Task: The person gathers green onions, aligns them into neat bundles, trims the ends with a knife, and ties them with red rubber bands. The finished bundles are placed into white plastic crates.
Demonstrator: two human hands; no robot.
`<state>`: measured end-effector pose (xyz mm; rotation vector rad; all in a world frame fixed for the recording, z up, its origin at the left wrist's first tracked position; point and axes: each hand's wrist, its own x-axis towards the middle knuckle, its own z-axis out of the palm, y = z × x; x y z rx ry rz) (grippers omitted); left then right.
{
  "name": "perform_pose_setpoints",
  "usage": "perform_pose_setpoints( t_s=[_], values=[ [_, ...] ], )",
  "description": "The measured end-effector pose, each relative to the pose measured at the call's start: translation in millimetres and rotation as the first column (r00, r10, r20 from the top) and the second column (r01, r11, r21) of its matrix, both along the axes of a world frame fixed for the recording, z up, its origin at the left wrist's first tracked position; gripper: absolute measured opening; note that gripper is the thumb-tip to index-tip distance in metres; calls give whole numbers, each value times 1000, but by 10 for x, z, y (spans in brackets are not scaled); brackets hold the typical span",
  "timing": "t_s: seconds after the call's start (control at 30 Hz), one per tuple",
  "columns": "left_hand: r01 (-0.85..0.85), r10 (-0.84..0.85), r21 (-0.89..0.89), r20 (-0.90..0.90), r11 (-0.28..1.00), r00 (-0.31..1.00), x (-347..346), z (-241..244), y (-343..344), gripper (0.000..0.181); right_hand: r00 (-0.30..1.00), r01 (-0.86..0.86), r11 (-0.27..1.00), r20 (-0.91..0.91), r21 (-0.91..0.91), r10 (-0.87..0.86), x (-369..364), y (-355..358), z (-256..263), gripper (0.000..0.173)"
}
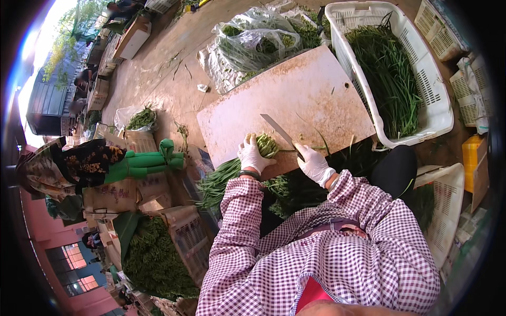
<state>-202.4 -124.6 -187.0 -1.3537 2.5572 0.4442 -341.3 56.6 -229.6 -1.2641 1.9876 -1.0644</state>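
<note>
My left hand, in a thin white glove, grips a bundle of long green stalks near its cut ends, which lie on a stained pale board. The leafy part hangs over the board's near edge. My right hand, gloved as well, holds the dark handle of a knife. The straight blade points away to the upper left, just above the board and to the right of the bundle. A few small cut bits and a long thin stalk lie on the board near the knife.
A white plastic crate of long greens stands against the board's right end. Behind the board lie clear plastic bags of greens. More greens fill a container at lower left, near green rolls. Another white crate is at right. People sit far left.
</note>
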Motion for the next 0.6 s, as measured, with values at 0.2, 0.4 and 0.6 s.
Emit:
perform_pose_setpoints(
  t_s=[0.2,0.4,0.6],
  values=[
    [37,-23,-132,108,991,994,-36,-238,68,95,999,6,997,-39,-80,-9,149,44,-8,57],
    [-27,16,-209,-52,977,999,67,-171,163,75,992,52,999,-112,-1,-52,176,92,331,59],
    [-128,84,-286,-161,950,983,60,-122,161,75,882,-119,971,-428,209,200,485,81,448,53]
  ],
)
